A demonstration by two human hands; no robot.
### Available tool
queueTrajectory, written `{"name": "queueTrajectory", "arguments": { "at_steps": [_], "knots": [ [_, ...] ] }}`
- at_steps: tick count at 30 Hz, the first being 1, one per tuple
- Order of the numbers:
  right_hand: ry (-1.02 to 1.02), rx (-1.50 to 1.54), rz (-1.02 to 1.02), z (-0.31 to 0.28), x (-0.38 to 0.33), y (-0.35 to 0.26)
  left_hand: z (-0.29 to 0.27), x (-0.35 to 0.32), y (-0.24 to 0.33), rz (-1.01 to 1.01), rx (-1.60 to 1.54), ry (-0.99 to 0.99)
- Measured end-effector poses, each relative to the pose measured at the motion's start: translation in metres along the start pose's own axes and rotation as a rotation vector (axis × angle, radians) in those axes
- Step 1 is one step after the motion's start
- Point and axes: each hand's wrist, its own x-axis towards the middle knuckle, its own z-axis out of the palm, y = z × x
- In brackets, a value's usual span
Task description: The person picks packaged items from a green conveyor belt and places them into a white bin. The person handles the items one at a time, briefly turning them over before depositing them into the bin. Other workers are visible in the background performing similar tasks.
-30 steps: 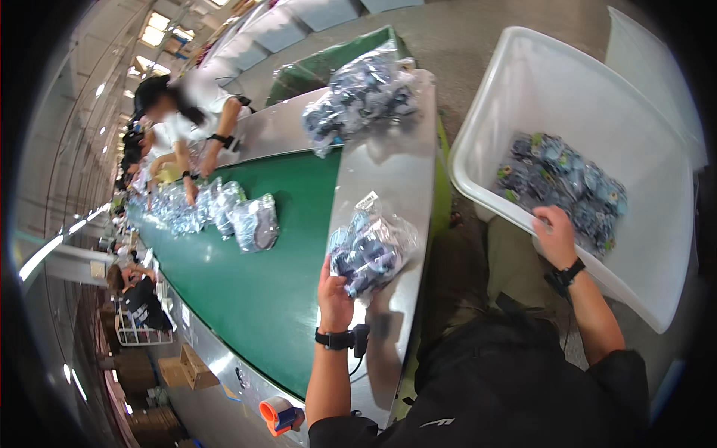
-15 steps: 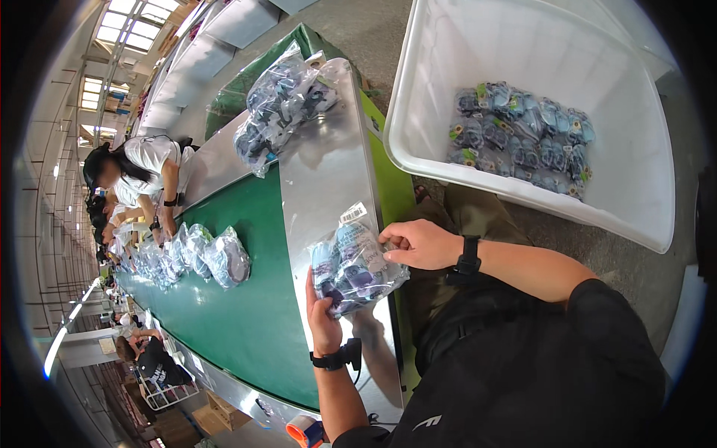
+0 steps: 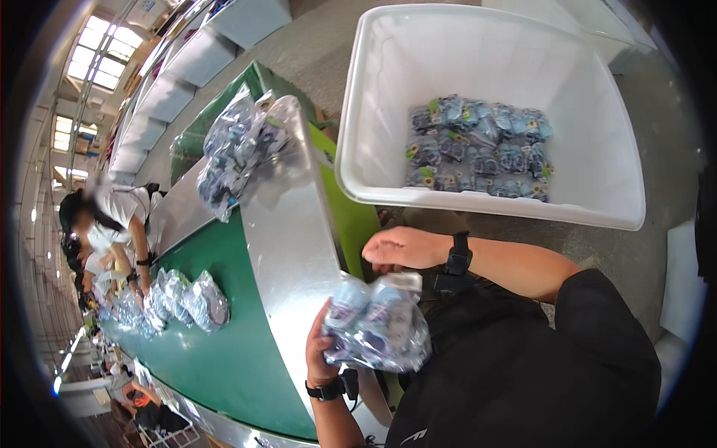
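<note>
My left hand (image 3: 320,349) grips the side of a clear plastic bag of small light-blue shoes (image 3: 377,321), tilted over the table's near edge. The fingers lie along the bag's left side, and part of the thumb shows on its front. A pale label shows at the bag's upper right corner. Just beyond the bag, my right hand (image 3: 403,248) hovers apart from it, slightly blurred, with fingers loosely stretched and nothing in them. Dark bands circle both my wrists.
A big white bin (image 3: 493,205) at the right holds rows of bagged shoes (image 3: 478,153). More bags (image 3: 239,149) are heaped on the metal table end (image 3: 287,224). Several bags (image 3: 190,299) lie on the green belt (image 3: 246,358), where a co-worker in white (image 3: 116,216) reaches in.
My right hand has come away from the bag's edge. The bag, in my left hand, has shifted toward my body and turned a little. The whole view has swung slightly.
</note>
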Motion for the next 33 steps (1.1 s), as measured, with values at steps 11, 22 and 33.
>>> {"name": "queueTrajectory", "arguments": {
  "at_steps": [11, 22, 33],
  "knots": [
    [-0.135, -0.01, 0.216, -0.03, -0.065, 0.007, 0.048, 0.035, -0.012, -0.038, 0.21, -0.215],
    [0.786, 0.247, 0.004, -0.224, -0.059, -0.049, 0.015, 0.001, 0.001, 0.166, 0.142, 0.114],
    [0.712, 0.014, 0.178, -0.22, -0.056, 0.012, -0.019, -0.034, 0.006, 0.203, 0.121, 0.3]
  ]
}}
